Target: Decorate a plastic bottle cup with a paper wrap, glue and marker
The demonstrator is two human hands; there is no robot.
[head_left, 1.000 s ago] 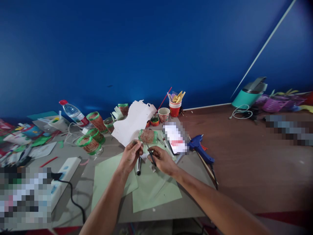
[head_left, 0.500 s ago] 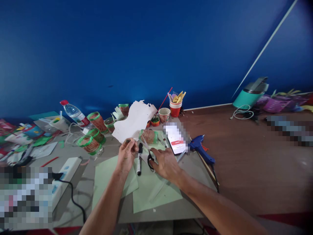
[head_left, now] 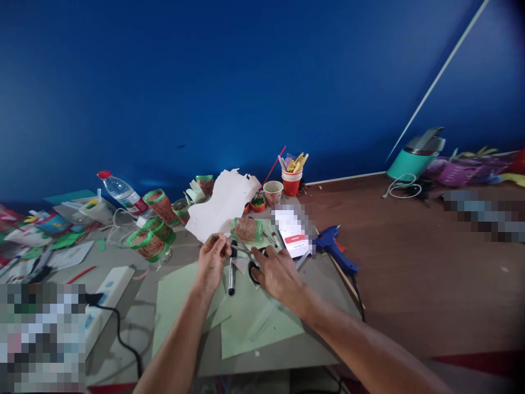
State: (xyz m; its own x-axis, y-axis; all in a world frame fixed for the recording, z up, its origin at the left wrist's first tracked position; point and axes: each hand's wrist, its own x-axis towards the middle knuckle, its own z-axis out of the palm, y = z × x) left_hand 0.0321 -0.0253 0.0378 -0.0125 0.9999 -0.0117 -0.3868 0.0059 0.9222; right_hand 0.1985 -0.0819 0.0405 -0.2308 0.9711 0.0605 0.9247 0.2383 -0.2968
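Observation:
My right hand (head_left: 276, 266) is closed on a pair of scissors (head_left: 251, 258) with black handles. The blades point left, their tips by the fingertips of my left hand (head_left: 214, 254). That hand is pinched together, and whatever is between its fingertips is too small to make out. Below the blades a black and silver marker (head_left: 232, 276) lies on pale green paper (head_left: 262, 334). Just beyond the scissors, a brown cup-shaped piece with green rims (head_left: 247, 229) rests on its side. Behind my left hand is a large, ragged-edged sheet of white paper (head_left: 223, 200).
A phone (head_left: 293, 232) and a blue glue gun (head_left: 338, 250) lie to the right. Farther back are a patterned paper cup (head_left: 273, 192) and a red cup of plastic cutlery (head_left: 291, 183). On the left are several brown-green cups (head_left: 146, 244), a bottle (head_left: 125, 194) and a white power strip (head_left: 107, 298).
The scissors' blades have swung from pointing up and away to pointing left, towards my left fingertips. My left hand stays pinched in nearly the same place. The whole view has shifted slightly.

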